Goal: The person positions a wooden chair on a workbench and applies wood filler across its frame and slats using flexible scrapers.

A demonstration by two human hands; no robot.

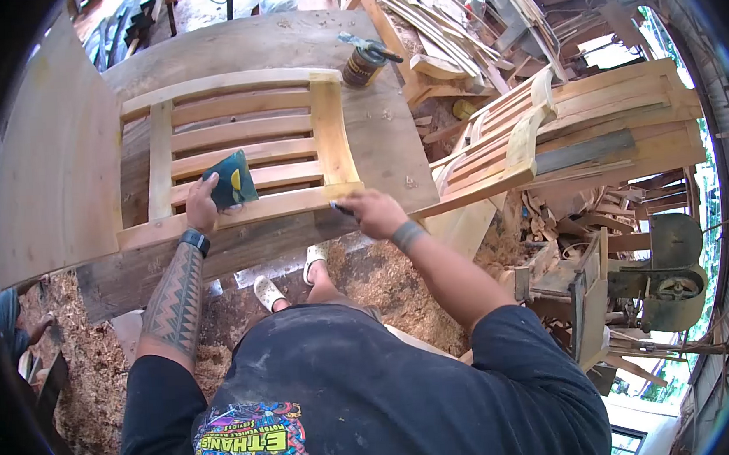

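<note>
A slatted wooden chair frame (324, 122) lies flat on a wooden worktable in front of me. My left hand (202, 205) is closed on the lower edge of a dark green flat sheet (232, 178), held over the slats, with a dab of yellow putty on it. At the frame's near right corner, my right hand (374, 214) grips a small dark-handled putty knife (343, 208), mostly hidden by the fingers. Its tip is at the near rail, close to a yellowish patch on the wood. Whether it touches cannot be made out.
The worktable (389, 144) carries a can (362, 65) with a brush-like tool across its top. A second slatted frame (492, 151) leans at the right, beside stacked boards (621, 99). A belt-driven machine (673, 285) stands further right. Shavings (401, 287) cover the floor; another person's hand (42, 327) shows at far left.
</note>
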